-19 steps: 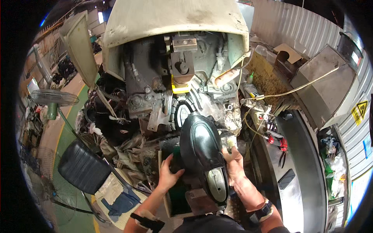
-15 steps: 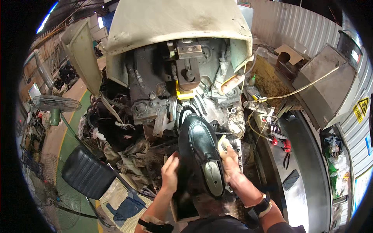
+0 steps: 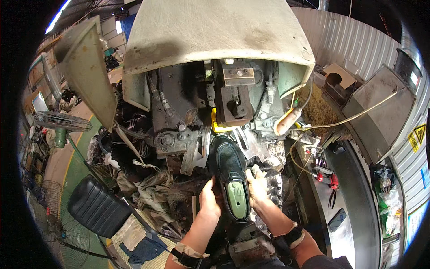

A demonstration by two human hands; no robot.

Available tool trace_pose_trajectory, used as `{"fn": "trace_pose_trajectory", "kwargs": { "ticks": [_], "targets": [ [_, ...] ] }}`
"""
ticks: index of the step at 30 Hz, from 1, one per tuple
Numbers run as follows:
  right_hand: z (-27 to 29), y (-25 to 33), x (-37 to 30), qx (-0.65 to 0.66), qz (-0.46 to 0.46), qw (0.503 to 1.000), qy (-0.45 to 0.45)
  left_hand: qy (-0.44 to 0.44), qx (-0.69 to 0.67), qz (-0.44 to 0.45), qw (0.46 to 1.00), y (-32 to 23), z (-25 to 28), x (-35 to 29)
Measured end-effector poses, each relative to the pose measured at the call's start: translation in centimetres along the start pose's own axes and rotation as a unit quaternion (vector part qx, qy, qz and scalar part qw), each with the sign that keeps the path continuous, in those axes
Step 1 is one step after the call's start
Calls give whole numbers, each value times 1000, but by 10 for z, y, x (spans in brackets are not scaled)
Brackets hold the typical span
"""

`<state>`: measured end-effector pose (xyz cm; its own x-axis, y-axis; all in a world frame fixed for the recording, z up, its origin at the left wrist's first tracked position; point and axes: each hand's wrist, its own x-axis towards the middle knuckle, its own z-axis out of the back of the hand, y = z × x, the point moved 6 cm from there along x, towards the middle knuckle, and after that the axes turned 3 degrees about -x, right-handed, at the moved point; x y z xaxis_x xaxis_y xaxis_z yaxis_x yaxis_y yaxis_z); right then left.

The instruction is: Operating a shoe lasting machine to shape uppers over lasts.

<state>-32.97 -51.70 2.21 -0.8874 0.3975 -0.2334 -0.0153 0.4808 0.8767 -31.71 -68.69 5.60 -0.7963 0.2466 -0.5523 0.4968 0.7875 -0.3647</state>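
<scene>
Both hands grip a black shoe [image 3: 230, 177] sole-up, toe at 12 o'clock under the machine [image 3: 224, 103]: left hand [image 3: 208, 199] closed on its 9 o'clock side, right hand [image 3: 257, 188] at 3. Keep it centred; fingers clear of the clamps.

— Which signs or labels are to be seen?

— A yellow warning sign [image 3: 419, 133], diamond-set with a dark triangle inside, is fixed to the corrugated wall [image 3: 358, 40] at the far right. Just below it a blue-and-white rectangular label [image 3: 424, 175] is mounted on the same wall.

— Are any screens to be found?

— A small dark flat device [image 3: 336, 219], possibly a phone, is laid on the grey bench [image 3: 354, 179] at the right; whether its screen is lit cannot be told.

— And packages?

— Crumpled plastic bags [image 3: 386, 197], green and white, are piled by the wall at the right edge.
</scene>
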Motion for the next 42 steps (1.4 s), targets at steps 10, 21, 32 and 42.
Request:
{"fn": "trace_pose_trajectory", "kwargs": {
  "ticks": [10, 21, 32, 42],
  "targets": [
    [-1, -5, -5, 76, -73, 994, 5, -5, -42, -4, 999, 5, -4, 5],
    [8, -28, 16, 37, -12, 999, -8, -65, -42, -122, 989, 9, 18, 30],
    [-12, -7, -5, 164, -51, 984, 36, -60, -11, -156, 986, 4, 17, 29],
    [-12, 3, -18, 160, -73, 984, -2, -91, -16, -116, 989, 5, 28, 26]
  ]
}}
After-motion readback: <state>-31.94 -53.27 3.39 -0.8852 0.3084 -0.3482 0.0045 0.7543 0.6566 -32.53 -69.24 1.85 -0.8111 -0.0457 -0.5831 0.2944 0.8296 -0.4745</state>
